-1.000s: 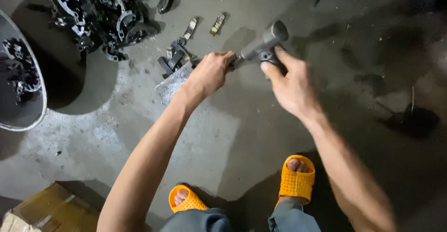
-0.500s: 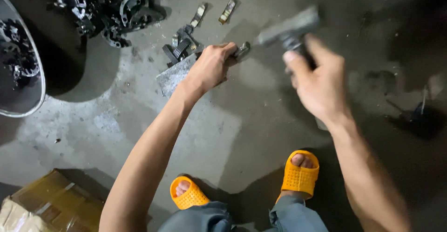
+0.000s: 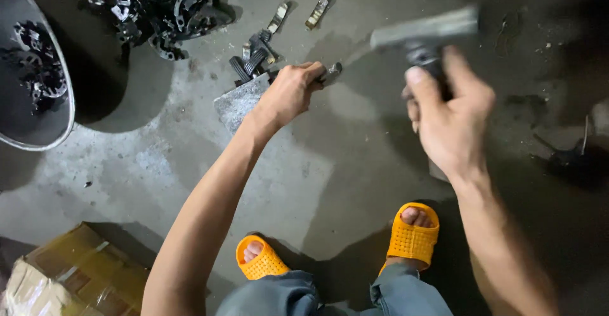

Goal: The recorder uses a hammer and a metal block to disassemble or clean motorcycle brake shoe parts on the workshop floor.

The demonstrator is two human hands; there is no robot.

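My left hand (image 3: 288, 94) is closed around a small metal piece (image 3: 328, 72), and only its end shows past my fingers, down on the concrete floor (image 3: 355, 164). It looks stiff, hard and light for its size, thin enough to skid under a blow, I judge, so I pin it low with my fingers well back of the exposed tip. My right hand (image 3: 451, 116) is wrapped tight on the handle of a hammer (image 3: 424, 29), raised above and to the right of my left grip; the head is blurred. It seems head-heavy, so a hold far down the handle suits it. Just behind my left hand lies a grey stone block (image 3: 240, 103), with loose metal parts (image 3: 255, 59) beyond it, and a pile of dark scrap (image 3: 158, 2) further off
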